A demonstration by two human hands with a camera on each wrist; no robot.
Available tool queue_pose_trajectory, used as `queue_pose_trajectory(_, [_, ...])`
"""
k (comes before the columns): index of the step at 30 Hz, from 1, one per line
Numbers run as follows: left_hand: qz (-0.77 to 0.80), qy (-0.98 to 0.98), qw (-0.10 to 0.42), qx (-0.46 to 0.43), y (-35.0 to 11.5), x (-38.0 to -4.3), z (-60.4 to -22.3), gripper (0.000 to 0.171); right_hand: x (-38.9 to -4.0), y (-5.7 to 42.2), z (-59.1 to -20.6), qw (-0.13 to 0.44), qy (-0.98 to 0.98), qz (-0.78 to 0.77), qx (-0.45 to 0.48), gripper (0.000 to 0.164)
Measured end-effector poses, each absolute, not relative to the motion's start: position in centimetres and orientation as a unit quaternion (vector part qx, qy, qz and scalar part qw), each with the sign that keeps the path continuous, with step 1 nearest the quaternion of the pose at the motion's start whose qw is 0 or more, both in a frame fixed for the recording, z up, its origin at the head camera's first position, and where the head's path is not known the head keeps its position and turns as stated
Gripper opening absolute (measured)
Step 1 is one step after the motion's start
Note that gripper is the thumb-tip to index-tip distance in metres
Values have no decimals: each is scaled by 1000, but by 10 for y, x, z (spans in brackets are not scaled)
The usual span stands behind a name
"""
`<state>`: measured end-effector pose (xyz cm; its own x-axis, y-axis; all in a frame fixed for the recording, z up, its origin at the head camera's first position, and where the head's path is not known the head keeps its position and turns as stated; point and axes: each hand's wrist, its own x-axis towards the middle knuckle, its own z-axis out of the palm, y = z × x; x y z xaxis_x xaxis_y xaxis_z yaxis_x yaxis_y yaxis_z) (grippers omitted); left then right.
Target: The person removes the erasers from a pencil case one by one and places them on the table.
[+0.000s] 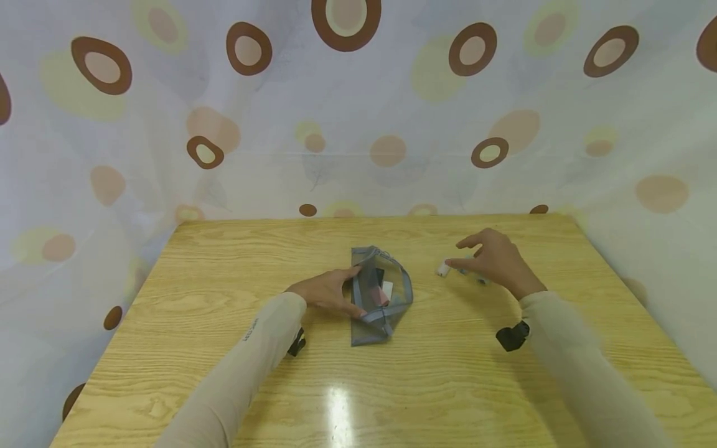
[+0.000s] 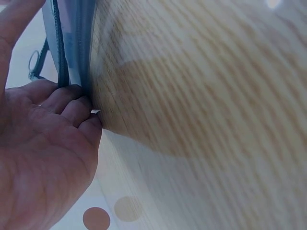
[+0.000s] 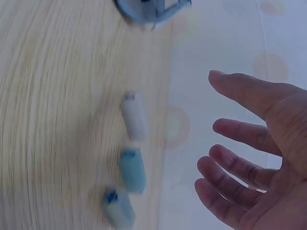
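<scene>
A grey-blue mesh zip pouch [image 1: 366, 339] lies on the table with its mouth spread toward the right. My left hand [image 1: 330, 292] holds its left side, thumb at the near rim and fingers at the far part; the left wrist view shows the fingers curled against the pouch edge. Inside are a white piece [image 1: 388, 289], a pink piece [image 1: 381, 297] and a dark piece. My right hand [image 1: 493, 258] hovers with parted, bent fingers near a small white block [image 3: 135, 116]. In the right wrist view, a teal block [image 3: 133, 170] and a pale blue block [image 3: 118, 210] lie beside it.
The wood-grain table [image 1: 224, 373] ends at a patterned white curtain [image 1: 358, 180] that rises behind it and along both sides. A zip pull ring [image 2: 33, 60] hangs from the pouch. Black straps [image 1: 512, 336] sit at the wrists.
</scene>
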<state>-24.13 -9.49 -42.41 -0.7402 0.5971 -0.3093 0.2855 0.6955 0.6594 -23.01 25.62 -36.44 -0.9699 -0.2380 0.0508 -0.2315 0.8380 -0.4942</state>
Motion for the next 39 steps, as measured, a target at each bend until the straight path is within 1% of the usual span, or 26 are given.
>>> queue_pose_trajectory(10, [298,884,257,251,-95,-243,-428,108,-231,208,-377,19,945,-272,-181,44])
queue_pose_trajectory(16, [295,886,258,247,-94,-242,-426,109,-228,182,-385,56,935,-288,-197,44])
queue_pose_trajectory(19, [294,886,260,247,-94,-242,-425,109,-226,172,-389,63,933,-283,-214,44])
queue_pose_trajectory(24, [292,886,259,249,-93,-242,-425,109,-225,162,-399,44,934,-246,-254,43])
queue_pose_trajectory(26, [291,887,258,250,-93,-243,-425,109,-226,160,-402,36,936,-237,-257,42])
queue_pose_trajectory(39, [286,888,260,247,-94,-243,-424,109,-227,157,-400,28,930,-245,-271,43])
